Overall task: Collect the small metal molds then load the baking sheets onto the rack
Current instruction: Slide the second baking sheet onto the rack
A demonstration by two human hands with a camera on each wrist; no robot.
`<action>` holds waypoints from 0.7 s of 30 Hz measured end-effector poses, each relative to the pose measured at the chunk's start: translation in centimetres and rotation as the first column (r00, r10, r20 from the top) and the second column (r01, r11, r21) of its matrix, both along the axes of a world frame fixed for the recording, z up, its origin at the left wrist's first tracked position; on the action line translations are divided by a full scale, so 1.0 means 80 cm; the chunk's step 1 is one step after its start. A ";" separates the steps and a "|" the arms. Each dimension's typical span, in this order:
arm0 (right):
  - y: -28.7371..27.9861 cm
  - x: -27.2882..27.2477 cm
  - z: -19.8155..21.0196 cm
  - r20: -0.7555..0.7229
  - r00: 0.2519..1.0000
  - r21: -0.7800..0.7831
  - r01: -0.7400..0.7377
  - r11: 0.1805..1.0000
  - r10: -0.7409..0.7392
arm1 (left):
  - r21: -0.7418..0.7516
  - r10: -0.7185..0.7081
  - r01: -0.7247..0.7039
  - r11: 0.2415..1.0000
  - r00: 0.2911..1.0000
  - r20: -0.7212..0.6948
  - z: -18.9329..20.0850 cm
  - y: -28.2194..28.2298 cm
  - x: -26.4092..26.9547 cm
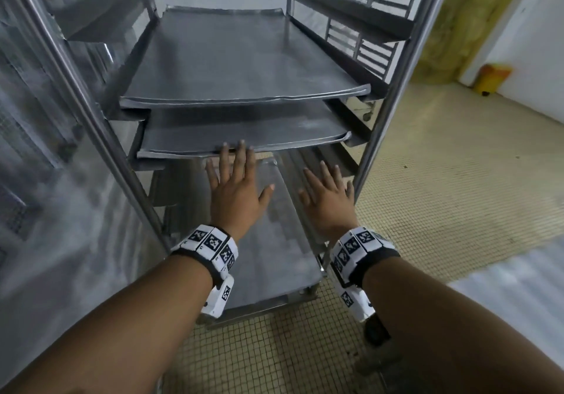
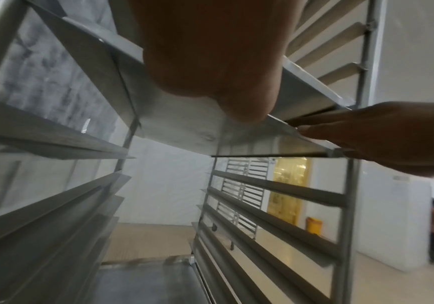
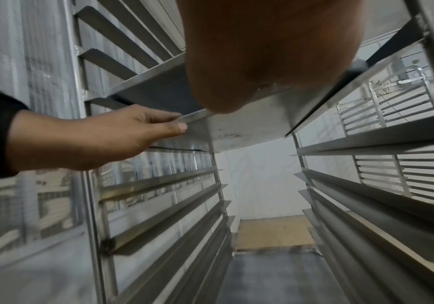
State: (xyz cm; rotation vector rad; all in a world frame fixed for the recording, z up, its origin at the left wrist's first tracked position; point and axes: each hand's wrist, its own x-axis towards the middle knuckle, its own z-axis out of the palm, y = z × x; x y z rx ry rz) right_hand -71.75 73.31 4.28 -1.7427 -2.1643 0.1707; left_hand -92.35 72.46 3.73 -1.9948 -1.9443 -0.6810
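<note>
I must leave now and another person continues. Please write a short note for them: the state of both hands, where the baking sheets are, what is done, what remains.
Left hand: open, straight fingertips pressing the front edge of the lower flat grey metal baking sheet.
Right hand: open, fingers spread, holding nothing; it hovers below the sheet's right front corner.
The lower sheet sits on the tall steel rack's rails but still sticks out in front.
The upper grey baking sheet, one level higher, sits further in.
Done: two sheets on the rack.
Left: probably push the lower sheet fully in. No small metal molds are in view.
</note>
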 end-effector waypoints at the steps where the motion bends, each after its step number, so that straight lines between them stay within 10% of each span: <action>1: -0.012 0.020 -0.011 0.018 0.999 -0.031 0.039 0.999 -0.038 | -0.024 -0.037 0.037 0.999 0.999 0.001 -0.007 -0.006 0.018; 9: -0.113 0.228 -0.062 0.002 0.909 -0.214 0.407 0.888 -0.416 | -0.385 -0.399 0.425 0.819 0.905 0.149 -0.043 -0.038 0.205; 21: -0.424 0.584 -0.117 0.066 0.463 -0.505 0.780 0.371 -0.884 | -0.760 -0.737 0.598 0.256 0.629 0.247 -0.108 -0.149 0.586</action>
